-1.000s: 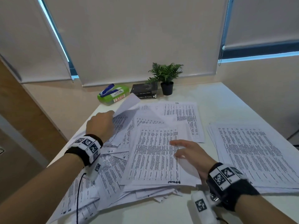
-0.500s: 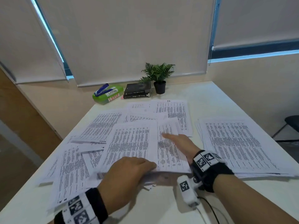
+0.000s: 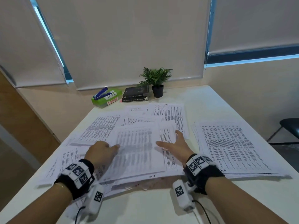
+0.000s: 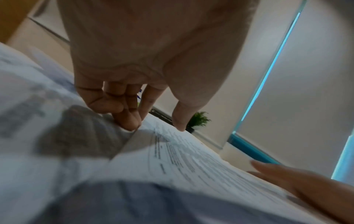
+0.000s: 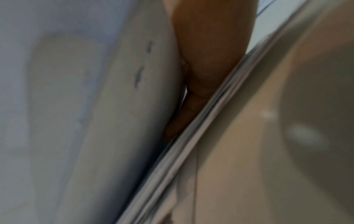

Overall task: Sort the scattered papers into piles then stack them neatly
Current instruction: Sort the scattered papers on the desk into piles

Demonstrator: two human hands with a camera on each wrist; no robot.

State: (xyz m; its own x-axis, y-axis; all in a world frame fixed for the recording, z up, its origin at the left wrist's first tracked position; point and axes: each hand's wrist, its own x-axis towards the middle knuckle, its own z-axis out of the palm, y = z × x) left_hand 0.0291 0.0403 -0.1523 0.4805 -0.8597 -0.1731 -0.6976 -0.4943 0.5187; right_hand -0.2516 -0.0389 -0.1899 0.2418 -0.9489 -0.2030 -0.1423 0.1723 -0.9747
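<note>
Printed sheets lie scattered [image 3: 100, 126] over the middle and left of the white table [image 3: 153, 204]. A squarer pile [image 3: 231, 147] sits at the right. My left hand [image 3: 113, 147] is at the left edge of the top sheet [image 3: 137, 151], which looks blurred. In the left wrist view its curled fingers [image 4: 126, 119] meet the raised edge of that sheet [image 4: 191, 159] and the thumb [image 4: 180, 119] lies on top. My right hand [image 3: 174, 143] lies flat on the papers with the thumb spread. The right wrist view is blurred, showing the hand [image 5: 208, 60] against paper edges [image 5: 191, 144].
Along the back wall stand a green box with a blue stapler [image 3: 106, 98], two black books [image 3: 135, 94] and a small potted plant [image 3: 157, 84]. A dark chair [image 3: 289, 128] is beyond the table's right edge. Bare table shows at the front.
My left hand let down a lifted sheet at the far left, came to the front edge, and now holds the top sheet's left edge. My right hand stayed flat on the papers, shifting slightly right.
</note>
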